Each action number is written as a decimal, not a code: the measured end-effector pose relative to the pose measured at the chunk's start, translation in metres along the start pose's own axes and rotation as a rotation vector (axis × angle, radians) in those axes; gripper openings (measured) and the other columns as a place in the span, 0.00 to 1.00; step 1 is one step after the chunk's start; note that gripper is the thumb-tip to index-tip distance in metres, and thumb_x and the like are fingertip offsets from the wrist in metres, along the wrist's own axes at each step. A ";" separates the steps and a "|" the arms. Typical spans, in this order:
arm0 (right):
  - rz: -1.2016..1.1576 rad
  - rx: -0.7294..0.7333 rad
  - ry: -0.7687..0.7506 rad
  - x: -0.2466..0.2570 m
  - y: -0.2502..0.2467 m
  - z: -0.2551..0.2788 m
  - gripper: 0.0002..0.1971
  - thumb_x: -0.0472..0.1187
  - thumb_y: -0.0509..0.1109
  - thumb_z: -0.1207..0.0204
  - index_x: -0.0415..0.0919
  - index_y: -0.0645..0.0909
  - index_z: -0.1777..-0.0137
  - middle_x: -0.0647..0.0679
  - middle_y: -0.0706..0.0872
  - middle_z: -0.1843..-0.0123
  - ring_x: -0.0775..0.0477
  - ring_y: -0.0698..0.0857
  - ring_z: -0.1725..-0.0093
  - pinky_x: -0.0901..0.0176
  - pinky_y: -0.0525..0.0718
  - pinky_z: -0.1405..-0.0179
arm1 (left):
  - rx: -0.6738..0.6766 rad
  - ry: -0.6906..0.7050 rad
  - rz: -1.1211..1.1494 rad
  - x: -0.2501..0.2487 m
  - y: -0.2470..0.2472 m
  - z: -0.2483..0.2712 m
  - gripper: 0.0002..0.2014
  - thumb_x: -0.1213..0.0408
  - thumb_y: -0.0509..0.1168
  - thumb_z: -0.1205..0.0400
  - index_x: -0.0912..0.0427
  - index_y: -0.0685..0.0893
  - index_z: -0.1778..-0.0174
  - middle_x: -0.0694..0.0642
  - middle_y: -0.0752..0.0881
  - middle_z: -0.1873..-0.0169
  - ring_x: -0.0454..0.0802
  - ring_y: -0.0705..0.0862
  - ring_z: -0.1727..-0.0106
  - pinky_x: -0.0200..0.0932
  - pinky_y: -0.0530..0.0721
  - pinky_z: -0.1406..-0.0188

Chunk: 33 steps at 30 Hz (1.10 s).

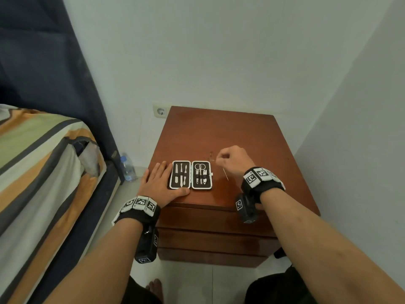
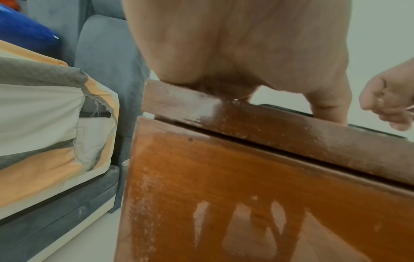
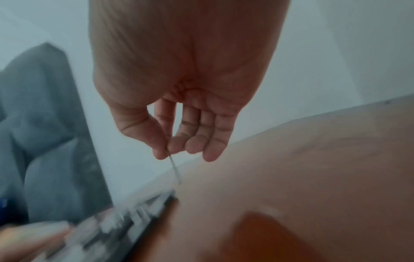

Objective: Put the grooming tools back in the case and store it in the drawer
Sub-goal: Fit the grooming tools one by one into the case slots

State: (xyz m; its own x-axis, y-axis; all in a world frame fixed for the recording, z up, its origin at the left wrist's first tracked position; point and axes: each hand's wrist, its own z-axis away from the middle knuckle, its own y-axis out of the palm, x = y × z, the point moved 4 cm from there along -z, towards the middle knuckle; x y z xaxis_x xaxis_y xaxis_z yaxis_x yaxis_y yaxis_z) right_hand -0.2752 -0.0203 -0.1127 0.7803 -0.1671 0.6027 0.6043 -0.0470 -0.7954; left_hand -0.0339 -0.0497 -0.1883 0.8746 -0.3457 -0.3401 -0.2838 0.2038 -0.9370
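Note:
An open grooming case (image 1: 190, 174) lies flat near the front edge of a wooden nightstand (image 1: 230, 137), with several metal tools strapped in both halves. My left hand (image 1: 161, 185) rests flat on the top just left of the case, thumb along its front edge. To the right of the case, my right hand (image 1: 232, 160) pinches a thin metal tool (image 1: 225, 174) between thumb and forefinger, a little above the wood. In the right wrist view that thin tool (image 3: 173, 166) points down toward the blurred case (image 3: 125, 221).
Closed drawer fronts (image 1: 210, 218) face me below the nightstand top. A bed with a striped sheet (image 1: 43, 172) stands to the left, a plastic water bottle (image 1: 127, 167) on the floor between. A wall socket (image 1: 160, 111) sits behind the nightstand; a wall is close on the right.

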 end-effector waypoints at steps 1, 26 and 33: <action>-0.068 -0.022 0.012 0.006 -0.002 -0.005 0.09 0.40 0.70 0.22 0.45 0.89 0.62 0.50 0.91 0.60 0.49 0.88 0.59 0.55 0.88 0.54 | 0.000 0.001 -0.005 -0.001 0.000 0.000 0.55 0.20 0.54 0.34 0.47 0.48 0.15 0.48 0.47 0.14 0.45 0.42 0.15 0.54 0.36 0.17; -0.109 -0.028 0.021 0.077 0.066 -0.052 0.09 0.34 0.73 0.27 0.48 0.89 0.65 0.52 0.92 0.60 0.52 0.89 0.55 0.57 0.88 0.53 | 0.006 0.006 -0.022 -0.003 -0.003 0.001 0.60 0.19 0.42 0.42 0.48 0.47 0.15 0.49 0.46 0.14 0.45 0.41 0.15 0.55 0.37 0.17; -0.092 0.007 0.007 0.074 0.070 -0.054 0.05 0.35 0.75 0.28 0.45 0.91 0.58 0.50 0.92 0.58 0.51 0.88 0.54 0.60 0.85 0.53 | -0.004 0.010 -0.022 -0.002 -0.002 0.001 0.59 0.19 0.42 0.41 0.48 0.48 0.15 0.49 0.47 0.14 0.45 0.41 0.15 0.56 0.38 0.17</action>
State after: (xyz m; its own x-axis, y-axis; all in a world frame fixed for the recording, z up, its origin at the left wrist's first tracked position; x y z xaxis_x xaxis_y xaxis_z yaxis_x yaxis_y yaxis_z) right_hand -0.1835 -0.0891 -0.1276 0.7205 -0.1697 0.6724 0.6742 -0.0553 -0.7365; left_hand -0.0351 -0.0485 -0.1854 0.8768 -0.3590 -0.3199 -0.2660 0.1921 -0.9446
